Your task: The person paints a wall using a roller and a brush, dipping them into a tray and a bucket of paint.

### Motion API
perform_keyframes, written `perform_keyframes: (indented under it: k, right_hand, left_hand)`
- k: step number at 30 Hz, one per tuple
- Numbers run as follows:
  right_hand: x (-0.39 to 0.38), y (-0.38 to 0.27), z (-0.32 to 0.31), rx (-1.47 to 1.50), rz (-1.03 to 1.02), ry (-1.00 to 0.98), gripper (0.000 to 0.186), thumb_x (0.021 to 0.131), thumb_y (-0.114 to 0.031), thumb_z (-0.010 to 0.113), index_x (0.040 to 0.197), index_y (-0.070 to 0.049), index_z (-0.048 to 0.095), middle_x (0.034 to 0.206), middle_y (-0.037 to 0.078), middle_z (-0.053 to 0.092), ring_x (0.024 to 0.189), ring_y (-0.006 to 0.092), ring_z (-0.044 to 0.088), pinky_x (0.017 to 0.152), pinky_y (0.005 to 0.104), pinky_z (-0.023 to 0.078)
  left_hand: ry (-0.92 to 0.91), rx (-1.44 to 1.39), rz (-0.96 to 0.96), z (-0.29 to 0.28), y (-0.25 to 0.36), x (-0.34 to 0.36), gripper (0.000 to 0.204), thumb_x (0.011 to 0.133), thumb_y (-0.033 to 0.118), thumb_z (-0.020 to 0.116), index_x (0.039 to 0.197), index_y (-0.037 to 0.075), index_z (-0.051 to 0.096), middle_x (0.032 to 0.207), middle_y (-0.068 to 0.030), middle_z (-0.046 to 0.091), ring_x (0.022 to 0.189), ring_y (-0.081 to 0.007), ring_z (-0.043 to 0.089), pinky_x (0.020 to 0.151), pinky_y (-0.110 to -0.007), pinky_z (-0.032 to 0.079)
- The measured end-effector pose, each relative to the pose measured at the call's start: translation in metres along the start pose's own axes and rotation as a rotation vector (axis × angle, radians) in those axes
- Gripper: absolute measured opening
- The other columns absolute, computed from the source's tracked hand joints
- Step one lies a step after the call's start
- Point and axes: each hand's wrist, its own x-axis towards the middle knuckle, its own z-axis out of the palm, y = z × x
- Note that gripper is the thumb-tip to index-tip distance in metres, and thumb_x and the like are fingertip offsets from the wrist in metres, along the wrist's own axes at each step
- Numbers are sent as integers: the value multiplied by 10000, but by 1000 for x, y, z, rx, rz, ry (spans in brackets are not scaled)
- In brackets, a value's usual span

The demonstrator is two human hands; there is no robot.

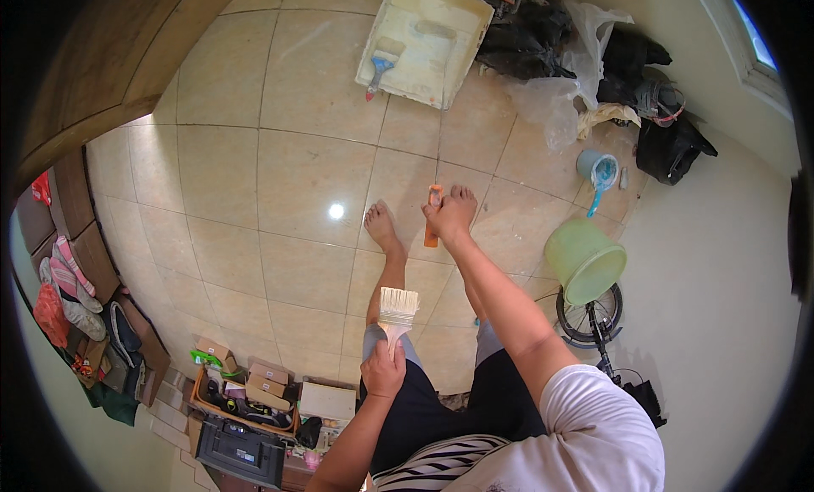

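While the fingers of the left hand curl closed around the pale handle of a flat paintbrush, its cream bristles point away from the body, above the metal ferrule. Farther out, the right hand grips a slim orange tool at the end of an outstretched arm; its fingers are wrapped around the side, though how each one presses cannot be told. Just beside that tool in view is the bare left foot, over beige floor tiles. To the right lie a tipped pale-green bucket, near a bicycle wheel, and a light-blue dipper. Beyond the hands sits a paint-smeared roller tray, with a blue-handled paintbrush across its left edge. Black plastic bags crowd beside the tray.
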Motion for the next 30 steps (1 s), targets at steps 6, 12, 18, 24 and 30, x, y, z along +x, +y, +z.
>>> perform_keyframes:
  k: [6,12,18,24,30]
  right_hand:
    - [-2,-40,-27,333,234,-415,558,770,-533,633,809,21,685,1035,250,634,1228,362,449,1071,443,260]
    - [-12,-39,-48,481,230,-599,590,813,-547,597,840,36,685,912,262,643,1169,353,491,1073,446,251]
    - [-6,-67,-87,621,303,-833,591,894,-522,562,912,62,643,862,178,654,601,238,647,645,337,545]
    - [43,-70,-61,731,196,-1144,635,922,-555,495,924,65,633,758,126,665,590,194,661,547,301,560]
    - [159,-72,-68,184,-158,-1088,505,941,-439,479,852,26,656,670,144,667,594,241,668,606,362,555]
  left_hand:
    - [18,-43,-50,-7,-12,0,294,920,318,556,809,52,496,683,-206,601,599,-417,589,547,-500,464]
    - [263,-396,-141,-22,-1,54,336,934,325,564,869,1,503,708,-247,594,677,-446,590,588,-497,465]
    - [186,-814,-246,27,3,143,427,946,386,575,1005,-33,517,930,-154,676,814,-231,672,719,-341,535]
    - [1,-1283,-323,13,46,216,322,915,210,648,1053,-46,510,950,-125,651,802,-174,657,654,-289,535]
    - [-51,-1191,-376,26,19,258,307,910,140,639,1099,-46,484,946,-117,637,790,-158,663,579,-255,503]
